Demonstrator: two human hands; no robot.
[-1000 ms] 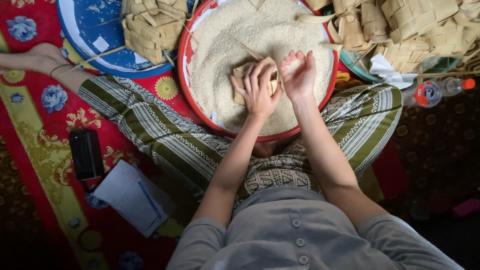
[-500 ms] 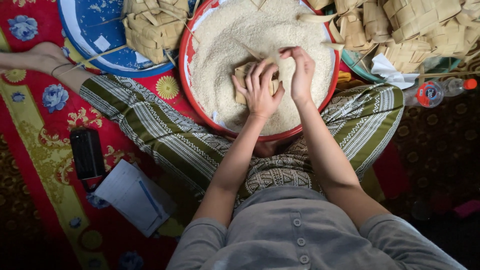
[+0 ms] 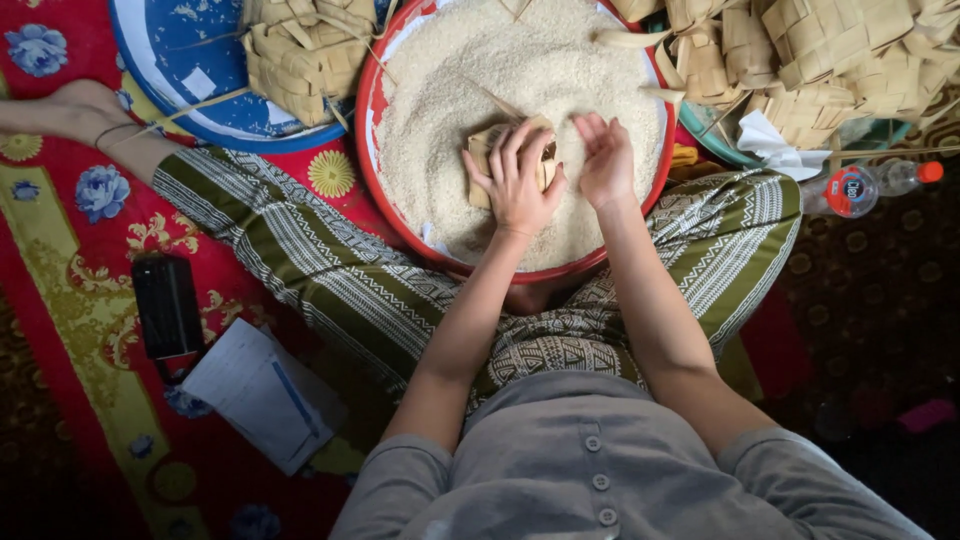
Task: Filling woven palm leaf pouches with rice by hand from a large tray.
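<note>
A big red basin [image 3: 400, 235] full of white rice [image 3: 470, 90] rests on my lap. My left hand [image 3: 515, 180] grips a small woven palm-leaf pouch [image 3: 480, 155] over the rice, its long leaf end sticking up to the left. Just to the right of the pouch, my right hand [image 3: 603, 160] hovers cupped with its fingers curled together. Whether that hand has rice in it cannot be made out.
A blue tray [image 3: 170, 60] at top left carries several woven pouches [image 3: 300, 50]. More woven pouches [image 3: 820, 50] are heaped at top right. A plastic bottle [image 3: 870, 185] lies on the right. A black device [image 3: 168, 305] and a paper [image 3: 265, 390] lie on the red carpet at left.
My right hand has dropped from above the pouch and drawn slightly to the right. My left hand keeps the pouch in place.
</note>
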